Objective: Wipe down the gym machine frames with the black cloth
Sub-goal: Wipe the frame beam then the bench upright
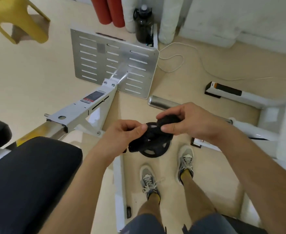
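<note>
Head view: looking down at two bare hands held out over the floor.
Shoes (149, 181): grey with laces, flat on the tan floor (29, 73), below the hands.
Seat pad (29, 174): black, low on the left, beside the left arm.
Left hand (122, 130): fingers curled, pinching one end of the black cloth (168, 119).
Right hand (189, 120): thumb and fingers pinching the other end, all bunched up.
Black cloth: up in the air between both hands, apart from the white frame (88, 105).
Weight plate (155, 152): black and round, on the floor under the cloth.
White frame: left of the hands, running up to the silver foot plate (113, 65).
Silver foot plate: tilted, full of slots.
Bottle (144, 24): dark, behind the foot plate, next to red rolls (108, 10).
Yellow stool (20, 19): far off, top left corner.
</note>
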The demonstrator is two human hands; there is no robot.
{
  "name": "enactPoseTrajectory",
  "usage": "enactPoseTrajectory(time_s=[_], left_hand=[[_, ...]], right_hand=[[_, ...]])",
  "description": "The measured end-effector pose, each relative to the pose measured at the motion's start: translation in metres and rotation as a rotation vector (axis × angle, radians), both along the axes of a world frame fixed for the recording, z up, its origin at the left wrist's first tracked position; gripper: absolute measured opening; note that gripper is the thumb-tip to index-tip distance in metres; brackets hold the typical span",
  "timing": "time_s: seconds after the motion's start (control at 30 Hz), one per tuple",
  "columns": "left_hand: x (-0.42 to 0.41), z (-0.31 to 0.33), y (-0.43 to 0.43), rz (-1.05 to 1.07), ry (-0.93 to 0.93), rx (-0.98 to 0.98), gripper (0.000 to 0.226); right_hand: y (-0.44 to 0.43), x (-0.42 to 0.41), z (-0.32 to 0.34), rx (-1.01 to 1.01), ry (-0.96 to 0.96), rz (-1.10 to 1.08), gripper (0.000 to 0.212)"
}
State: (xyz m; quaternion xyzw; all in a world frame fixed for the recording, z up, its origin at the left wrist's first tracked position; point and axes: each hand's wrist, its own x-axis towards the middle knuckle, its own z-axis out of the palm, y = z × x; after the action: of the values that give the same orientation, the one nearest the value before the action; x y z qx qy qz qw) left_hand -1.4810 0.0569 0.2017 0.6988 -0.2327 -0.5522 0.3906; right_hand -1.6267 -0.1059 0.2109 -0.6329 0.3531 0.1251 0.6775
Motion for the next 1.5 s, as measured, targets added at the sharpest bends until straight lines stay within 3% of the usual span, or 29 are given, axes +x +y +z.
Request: enactPoseTrajectory(time_s=[0.07, 0.13, 0.3, 0.4, 0.53, 0.6, 0.7, 0.77, 0.8, 0.9, 1.0, 1.1, 1.17, 1.3, 1.4, 1.5], left_hand=[[-0.007, 0.009, -0.009, 0.011, -0.009, -0.037, 0.038], [-0.016, 0.016, -0.020, -0.013, 0.016, -0.055, 0.046], [-0.059, 0.022, -0.060, -0.249, 0.068, -0.063, 0.042], [-0.090, 0.017, -0.088, -0.236, 0.044, -0.090, 0.046], [-0.133, 0.010, -0.122, -0.080, 0.204, -0.020, 0.034], [-0.153, 0.011, -0.138, -0.176, 0.248, 0.007, 0.025], [-0.188, 0.018, -0.160, -0.407, 0.203, 0.027, 0.032], [-0.216, 0.027, -0.174, -0.503, 0.252, 0.021, 0.043], [-0.229, 0.032, -0.181, -0.538, 0.270, 0.009, 0.045], [-0.258, 0.049, -0.204, -0.496, 0.267, -0.034, 0.043], [-0.270, 0.065, -0.233, -0.279, 0.154, -0.064, 0.037], [-0.277, 0.078, -0.255, -0.142, -0.190, -0.232, 0.020], [-0.282, 0.088, -0.263, -0.133, -0.431, -0.450, 0.019], [-0.290, 0.092, -0.255, -0.175, -0.597, -0.717, 0.017], [-0.293, 0.068, -0.233, -0.248, -0.603, -0.643, 0.016], [-0.298, 0.023, -0.212, -0.403, -0.650, -0.357, 0.027]], right_hand=[[-0.002, -0.014, 0.013, -0.034, 0.017, 0.031, 0.019], [-0.002, -0.032, 0.022, -0.108, 0.066, 0.050, 0.028], [-0.004, -0.092, 0.019, -0.406, 0.161, -0.158, 0.022], [-0.008, -0.139, 0.010, -0.459, 0.180, -0.340, 0.016], [-0.017, -0.207, -0.003, -0.410, 0.240, -0.604, 0.034], [-0.024, -0.240, -0.001, -0.387, 0.217, -0.671, 0.041], [-0.032, -0.274, 0.007, -0.292, 0.094, -0.522, 0.049], [-0.035, -0.278, 0.009, -0.213, 0.016, -0.354, 0.069], [-0.036, -0.277, 0.007, -0.273, -0.033, -0.342, 0.067], [-0.047, -0.283, 0.009, -0.429, -0.022, -0.564, 0.024], [-0.071, -0.313, 0.020, -0.440, 0.039, -0.753, 0.022], [-0.099, -0.338, 0.046, -0.534, -0.056, -0.864, 0.023], [-0.114, -0.343, 0.063, -0.677, -0.143, -0.907, 0.023], [-0.126, -0.354, 0.075, -0.900, -0.244, -0.910, 0.022], [-0.111, -0.362, 0.046, -0.817, -0.168, -0.862, 0.017], [-0.084, -0.361, -0.004, -0.597, 0.019, -0.829, 0.027]])
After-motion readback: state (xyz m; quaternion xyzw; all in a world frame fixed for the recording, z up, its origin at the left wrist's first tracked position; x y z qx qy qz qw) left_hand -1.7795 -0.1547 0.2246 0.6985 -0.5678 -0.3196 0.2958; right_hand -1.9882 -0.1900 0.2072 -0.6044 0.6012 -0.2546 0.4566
